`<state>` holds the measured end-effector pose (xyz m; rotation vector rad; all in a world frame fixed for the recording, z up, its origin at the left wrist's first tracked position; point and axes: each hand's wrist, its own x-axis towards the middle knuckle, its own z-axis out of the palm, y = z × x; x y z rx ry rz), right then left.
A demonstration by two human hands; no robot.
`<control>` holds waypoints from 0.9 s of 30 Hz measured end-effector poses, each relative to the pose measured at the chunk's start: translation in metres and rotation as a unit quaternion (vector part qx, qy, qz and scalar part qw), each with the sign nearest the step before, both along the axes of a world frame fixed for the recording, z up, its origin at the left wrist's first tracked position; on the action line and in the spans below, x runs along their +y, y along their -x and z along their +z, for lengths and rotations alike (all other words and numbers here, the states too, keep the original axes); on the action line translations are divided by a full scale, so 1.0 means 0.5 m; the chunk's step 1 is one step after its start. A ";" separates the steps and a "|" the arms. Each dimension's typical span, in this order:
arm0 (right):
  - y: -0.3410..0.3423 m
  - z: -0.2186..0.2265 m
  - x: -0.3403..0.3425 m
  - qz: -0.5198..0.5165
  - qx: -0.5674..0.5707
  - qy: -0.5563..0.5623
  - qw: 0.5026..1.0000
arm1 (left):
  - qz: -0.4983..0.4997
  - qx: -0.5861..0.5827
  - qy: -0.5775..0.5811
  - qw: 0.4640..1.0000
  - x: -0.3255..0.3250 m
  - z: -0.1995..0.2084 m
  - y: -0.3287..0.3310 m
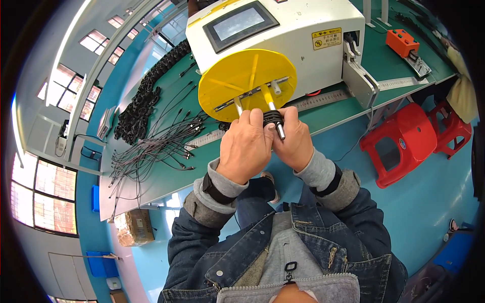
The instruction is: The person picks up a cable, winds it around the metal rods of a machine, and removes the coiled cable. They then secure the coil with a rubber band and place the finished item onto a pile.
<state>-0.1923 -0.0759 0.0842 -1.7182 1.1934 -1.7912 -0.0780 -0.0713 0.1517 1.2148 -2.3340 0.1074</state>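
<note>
Facing yellow label (326, 39), hands (246, 146) on cable (273, 119)

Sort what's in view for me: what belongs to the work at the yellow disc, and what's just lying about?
Belongs to the work:
- left hand and right hand, at the coil
- black coil
- yellow disc
- white machine
- loose cables, probably

Seemingly just lying about:
- orange box
- red stools
- carton

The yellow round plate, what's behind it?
Behind the yellow round plate is the white machine, with its screen showing above. The plate covers part of the machine's front, so that hidden bit can't be seen.
</note>
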 end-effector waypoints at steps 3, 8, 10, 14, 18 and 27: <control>0.000 -0.005 0.025 -0.016 0.022 -0.036 0.999 | 0.004 -0.006 0.010 1.000 0.031 -0.009 0.002; 0.006 -0.014 0.079 -0.015 0.021 -0.022 0.999 | 0.039 0.012 0.041 0.998 0.090 -0.025 0.020; 0.017 -0.010 0.075 0.002 0.047 -0.025 0.999 | 0.041 0.027 0.033 0.998 0.107 -0.038 0.022; 0.014 -0.031 0.113 0.022 0.072 -0.021 0.997 | 0.032 0.065 -0.004 0.997 0.145 -0.057 0.008; 0.023 -0.074 0.095 0.042 0.139 -0.038 0.989 | -0.024 0.160 -0.140 0.977 0.141 -0.105 -0.044; 0.007 -0.116 0.083 0.181 0.125 -0.063 0.973 | -0.056 0.339 -0.666 0.662 0.091 -0.086 -0.069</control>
